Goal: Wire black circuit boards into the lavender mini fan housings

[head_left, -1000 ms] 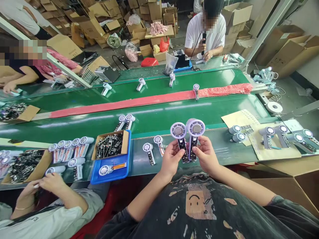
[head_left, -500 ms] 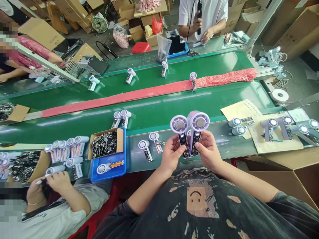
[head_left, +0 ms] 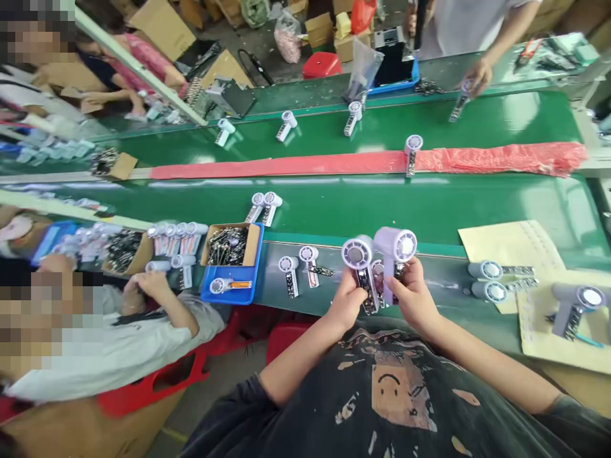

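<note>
My left hand (head_left: 346,304) is closed round the handle of a lilac handheld fan (head_left: 357,253), whose open handle shows a dark circuit board. In my right hand (head_left: 416,294) is another handheld fan (head_left: 389,242), its head turned to the right and the smooth side of its handle towards me. Between the two handles part of a third fan (head_left: 377,268) shows; I cannot tell whether it is held or lies on the bench. Just left of my hands, two fans with open handles (head_left: 287,264) (head_left: 309,254) lie on the bench.
A blue tray (head_left: 258,280) holds a box of dark parts (head_left: 229,247) and a fan. Several fans lie on yellow sheets (head_left: 499,238) at right. Beyond runs a green conveyor (head_left: 324,213) with a red strip (head_left: 286,166). Co-workers sit at left and stand across the belt.
The right-hand fan has turned its head right, and the two fans have moved slightly apart. My view has shifted. The co-worker across now holds a fan over the belt.
</note>
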`<act>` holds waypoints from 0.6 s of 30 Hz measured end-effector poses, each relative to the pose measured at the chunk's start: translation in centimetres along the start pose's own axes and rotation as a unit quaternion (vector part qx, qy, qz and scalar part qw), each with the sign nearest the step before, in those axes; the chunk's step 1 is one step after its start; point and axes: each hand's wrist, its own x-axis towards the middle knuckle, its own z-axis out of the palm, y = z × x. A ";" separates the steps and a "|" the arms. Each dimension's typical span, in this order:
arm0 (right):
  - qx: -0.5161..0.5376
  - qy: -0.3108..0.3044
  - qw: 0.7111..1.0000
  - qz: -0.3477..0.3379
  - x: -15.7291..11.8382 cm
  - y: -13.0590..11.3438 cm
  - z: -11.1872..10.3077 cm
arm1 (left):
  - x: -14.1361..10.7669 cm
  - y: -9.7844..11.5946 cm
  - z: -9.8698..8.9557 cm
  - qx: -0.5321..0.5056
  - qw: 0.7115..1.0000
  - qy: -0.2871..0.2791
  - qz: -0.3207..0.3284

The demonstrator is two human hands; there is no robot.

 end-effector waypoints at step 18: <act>-0.614 0.065 0.783 0.074 -11.4 17.5 -17.2 | -6.2 -13.7 -13.2 0.443 0.875 0.081 -0.175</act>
